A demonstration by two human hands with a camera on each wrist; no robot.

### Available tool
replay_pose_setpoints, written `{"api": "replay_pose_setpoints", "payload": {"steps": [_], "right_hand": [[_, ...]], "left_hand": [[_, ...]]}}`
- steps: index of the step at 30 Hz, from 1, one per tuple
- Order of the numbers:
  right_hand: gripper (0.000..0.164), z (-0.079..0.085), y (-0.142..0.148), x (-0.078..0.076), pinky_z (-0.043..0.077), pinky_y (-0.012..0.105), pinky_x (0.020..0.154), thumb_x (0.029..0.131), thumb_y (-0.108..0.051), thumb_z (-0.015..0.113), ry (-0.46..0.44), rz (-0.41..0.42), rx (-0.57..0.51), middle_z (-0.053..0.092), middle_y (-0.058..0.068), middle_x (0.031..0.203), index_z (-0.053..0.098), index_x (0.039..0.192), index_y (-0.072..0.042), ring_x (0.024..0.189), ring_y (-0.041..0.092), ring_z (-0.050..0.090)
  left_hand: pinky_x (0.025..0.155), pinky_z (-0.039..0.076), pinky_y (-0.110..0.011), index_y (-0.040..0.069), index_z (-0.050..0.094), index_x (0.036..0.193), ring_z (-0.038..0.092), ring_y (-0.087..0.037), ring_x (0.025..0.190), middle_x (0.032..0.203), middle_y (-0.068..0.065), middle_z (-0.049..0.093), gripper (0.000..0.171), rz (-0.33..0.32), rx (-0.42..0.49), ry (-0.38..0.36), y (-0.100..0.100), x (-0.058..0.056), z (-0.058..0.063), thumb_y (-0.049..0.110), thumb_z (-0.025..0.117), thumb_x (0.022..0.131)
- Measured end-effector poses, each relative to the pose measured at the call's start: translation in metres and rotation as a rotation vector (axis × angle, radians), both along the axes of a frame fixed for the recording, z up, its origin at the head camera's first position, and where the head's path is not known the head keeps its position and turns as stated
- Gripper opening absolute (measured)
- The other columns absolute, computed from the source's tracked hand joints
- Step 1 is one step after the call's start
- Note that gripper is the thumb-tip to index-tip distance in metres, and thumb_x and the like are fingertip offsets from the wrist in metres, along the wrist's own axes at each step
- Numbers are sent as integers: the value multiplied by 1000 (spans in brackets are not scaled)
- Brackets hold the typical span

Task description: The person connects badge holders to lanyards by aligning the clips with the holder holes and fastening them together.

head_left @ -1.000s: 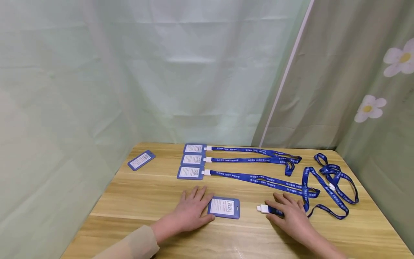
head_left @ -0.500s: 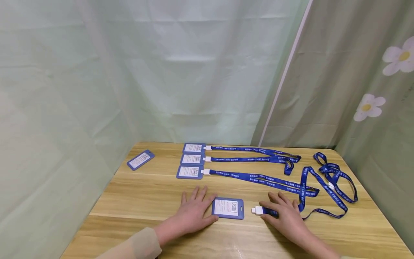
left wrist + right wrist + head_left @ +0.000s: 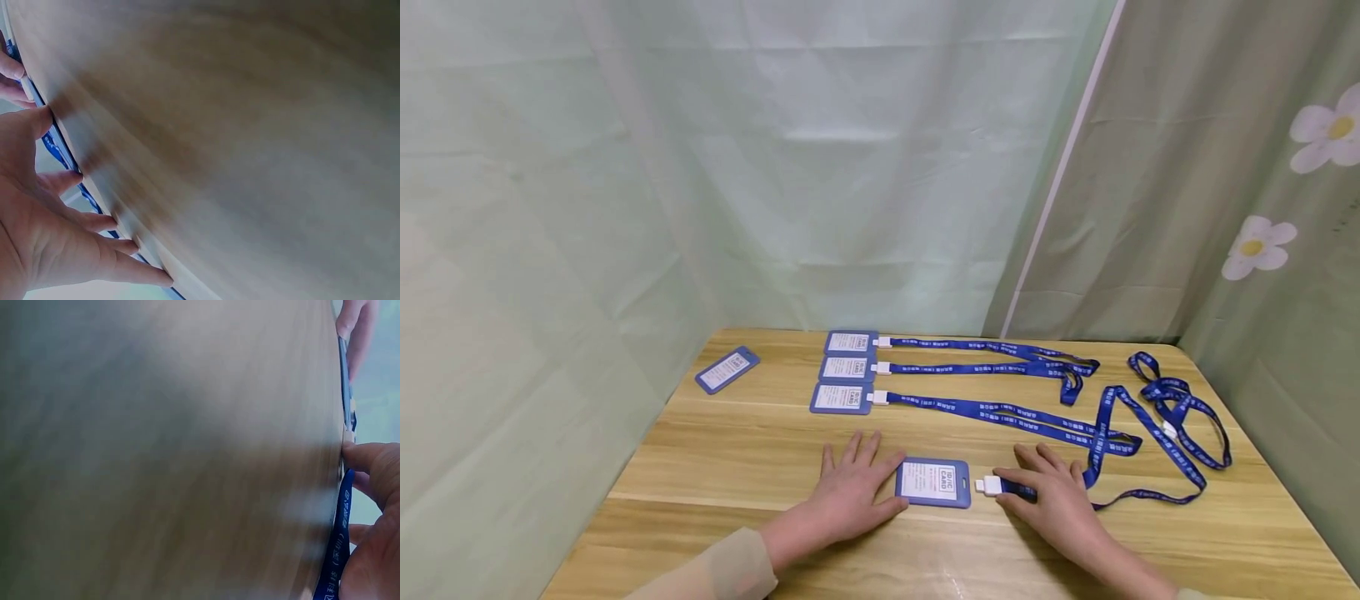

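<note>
In the head view, a blue ID card holder (image 3: 933,483) lies flat on the wooden table, its slotted end facing right. My left hand (image 3: 855,492) is spread at its left side, with thumb and index fingertip right at that edge. Just beyond the slot lies the white clip (image 3: 989,486) of a blue printed lanyard (image 3: 1105,433). My right hand (image 3: 1054,500) pinches this clip end from both sides between thumb and index finger. Part of the strap is hidden beneath the hand. Low in the right wrist view, the strap (image 3: 337,550) runs under the palm.
Behind my hands, three card holders (image 3: 841,398) are stacked in a column, each with a lanyard (image 3: 970,368) stretched rightward. A loose card holder (image 3: 727,370) lies at the back left. Another lanyard (image 3: 1180,408) is bunched at the right. Curtains (image 3: 865,167) surround the table.
My left hand and the card holder have shifted slightly right. My right hand has moved left with the clip, so the gap between clip and holder has narrowed to a sliver.
</note>
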State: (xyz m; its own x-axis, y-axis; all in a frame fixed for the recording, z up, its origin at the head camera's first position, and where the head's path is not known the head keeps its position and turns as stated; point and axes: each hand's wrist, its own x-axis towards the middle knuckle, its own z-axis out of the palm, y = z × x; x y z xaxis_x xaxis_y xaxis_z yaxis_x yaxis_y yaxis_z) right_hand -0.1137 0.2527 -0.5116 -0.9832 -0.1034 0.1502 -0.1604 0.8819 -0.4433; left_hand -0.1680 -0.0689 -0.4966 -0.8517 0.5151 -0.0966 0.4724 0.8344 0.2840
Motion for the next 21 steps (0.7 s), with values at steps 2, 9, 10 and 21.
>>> {"api": "replay_pose_setpoints", "payload": {"steps": [2, 9, 10, 21], "right_hand": [[34, 0, -2, -1, 9, 83, 106, 86, -39, 83, 2, 2, -4, 55, 14, 148, 79, 118, -30, 145, 48, 33], [38, 0, -7, -3, 9, 81, 108, 86, -41, 82, -6, 17, -5, 55, 13, 148, 77, 122, -29, 145, 47, 33], [39, 1, -7, -3, 9, 81, 108, 86, -40, 82, -7, 17, -5, 55, 13, 148, 77, 123, -28, 145, 47, 33], [30, 0, -7, -5, 10, 81, 108, 85, -36, 84, -5, 9, -24, 57, 13, 146, 80, 114, -28, 144, 46, 35]], "left_hand": [[108, 7, -83, 31, 46, 156, 18, -49, 151, 165, -18, 28, 71, 1, 2, -1, 0, 0, 0, 66, 57, 95], [108, 7, -82, 30, 46, 156, 19, -49, 151, 165, -17, 29, 71, 2, 17, -11, -1, 1, 1, 65, 58, 95], [108, 7, -82, 30, 46, 156, 19, -49, 151, 165, -17, 29, 71, 2, 19, -10, -1, 1, 1, 65, 58, 95], [107, 8, -83, 33, 48, 155, 20, -50, 150, 164, -17, 30, 68, 0, 18, -4, -1, -1, 0, 65, 57, 96]]}}
